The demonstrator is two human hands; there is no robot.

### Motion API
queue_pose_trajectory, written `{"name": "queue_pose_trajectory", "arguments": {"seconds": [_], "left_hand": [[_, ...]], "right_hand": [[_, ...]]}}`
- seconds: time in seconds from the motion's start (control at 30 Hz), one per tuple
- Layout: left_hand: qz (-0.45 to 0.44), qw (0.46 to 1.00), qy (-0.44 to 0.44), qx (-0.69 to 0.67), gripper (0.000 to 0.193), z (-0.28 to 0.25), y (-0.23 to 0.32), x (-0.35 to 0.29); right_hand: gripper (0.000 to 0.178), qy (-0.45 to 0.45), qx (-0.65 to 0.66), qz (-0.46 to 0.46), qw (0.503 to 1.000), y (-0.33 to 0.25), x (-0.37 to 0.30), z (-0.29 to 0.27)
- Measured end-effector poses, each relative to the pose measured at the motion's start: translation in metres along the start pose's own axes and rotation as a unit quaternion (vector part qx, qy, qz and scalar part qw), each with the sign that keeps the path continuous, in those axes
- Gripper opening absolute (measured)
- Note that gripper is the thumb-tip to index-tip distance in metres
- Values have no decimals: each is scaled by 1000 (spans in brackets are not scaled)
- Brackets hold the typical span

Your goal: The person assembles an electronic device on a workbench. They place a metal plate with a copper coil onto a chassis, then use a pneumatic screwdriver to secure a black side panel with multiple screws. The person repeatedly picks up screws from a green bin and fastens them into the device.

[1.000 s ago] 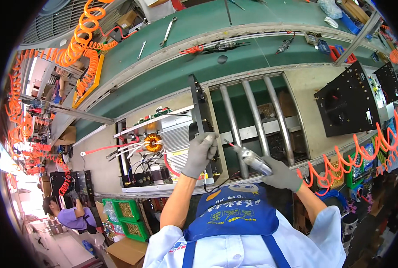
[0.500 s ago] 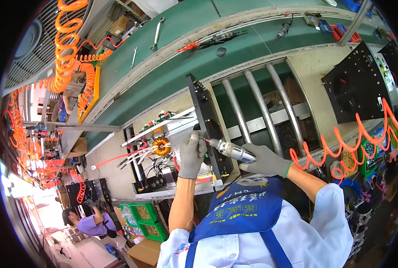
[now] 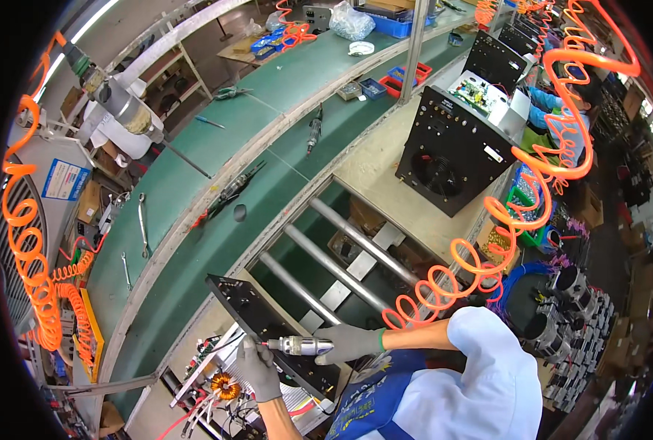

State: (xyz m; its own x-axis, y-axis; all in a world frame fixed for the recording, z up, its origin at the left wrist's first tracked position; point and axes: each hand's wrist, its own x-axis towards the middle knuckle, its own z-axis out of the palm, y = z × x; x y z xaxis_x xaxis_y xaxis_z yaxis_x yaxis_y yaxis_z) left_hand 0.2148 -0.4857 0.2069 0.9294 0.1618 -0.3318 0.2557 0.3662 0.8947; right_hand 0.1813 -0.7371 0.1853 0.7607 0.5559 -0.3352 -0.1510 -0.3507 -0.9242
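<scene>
My gloved right hand is wrapped round the rear of a silver air screwdriver with a connector-like tip. Its bit points left, close to the fingertips of my gloved left hand. The left fingers are curled together at the bit; what they pinch is too small to make out. Both hands are at a black panel standing upright on edge. This panel belongs to an open device with silver fins, loose cables and a copper-wound ring coil. Part of the device lies hidden behind my left arm.
Steel rollers bridge a gap in the bench beyond my hands. Another black-panelled unit stands at the right. A coiled orange air hose hangs near my right arm. Wrenches lie on the green conveyor; a hanging driver is upper left.
My view has swung to the right, so the device and both hands appear lower and further left. The right hand still grips the screwdriver, and its bit remains by the left fingertips.
</scene>
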Motion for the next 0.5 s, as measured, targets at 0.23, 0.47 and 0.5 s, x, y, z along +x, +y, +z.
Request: {"name": "queue_pose_trajectory", "arguments": {"seconds": [0.23,0.47,0.5], "left_hand": [[-36,999,-32,19,29,-7,2,-3],[-38,998,-34,23,28,7,-1,-13],[-36,999,-30,20,28,8,-3,-14]], "right_hand": [[58,27,15,1,1000,4,-8,9],[53,43,38,-5,998,4,-27,10],[56,41,24,-9,999,4,-29,10]]}}
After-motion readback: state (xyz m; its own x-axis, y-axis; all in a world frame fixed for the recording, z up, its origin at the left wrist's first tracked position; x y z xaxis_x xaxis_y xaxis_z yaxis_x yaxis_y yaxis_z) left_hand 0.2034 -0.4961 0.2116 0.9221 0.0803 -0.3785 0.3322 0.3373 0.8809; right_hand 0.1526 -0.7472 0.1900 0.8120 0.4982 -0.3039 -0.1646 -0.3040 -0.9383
